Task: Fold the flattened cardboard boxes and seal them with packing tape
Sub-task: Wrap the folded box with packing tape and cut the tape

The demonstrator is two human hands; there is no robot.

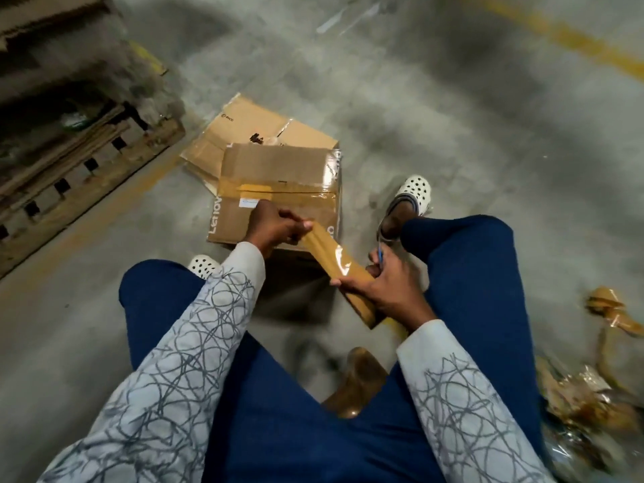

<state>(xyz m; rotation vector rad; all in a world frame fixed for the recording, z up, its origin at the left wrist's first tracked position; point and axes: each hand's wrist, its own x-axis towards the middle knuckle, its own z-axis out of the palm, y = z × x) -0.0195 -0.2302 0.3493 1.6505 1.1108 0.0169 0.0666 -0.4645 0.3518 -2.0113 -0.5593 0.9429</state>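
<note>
Hands: left hand (275, 228) pinches the free end of the packing tape (331, 254) with thumb and curled fingers; right hand (381, 291) is curled around what seems to be the tape roll (362, 308). The two hands are apart, and the brown strip is stretched between them.
Blue item: a small blue thing (380, 256) shows at the right fingers; I cannot tell what it is.
Box: the cardboard box (278, 183) stands on the floor (453, 134), just beyond the left hand. Its top flaps are closed, with brown and glossy clear tape along the seam.
Flat cardboard: one flattened piece (258, 134) lies on the floor behind the box, touching it.
Tape, handling: probably very light, thin and soft, sticky on one side. It may fold onto itself, so it is better to hold it only at the end and at the roll, and keep it tight.
Box, handling: likely light and hollow, stiff at the edges, with springy flaps. I would hold it at the corners and press near the seam.
Writing: "Lenovo" in white letters runs sideways along the left edge of the box. A small round logo on the flat cardboard and a white-blue label near the left hand are too small to read.
Waste: crumpled tape scraps (592, 388) lie on the floor at the right.
</note>
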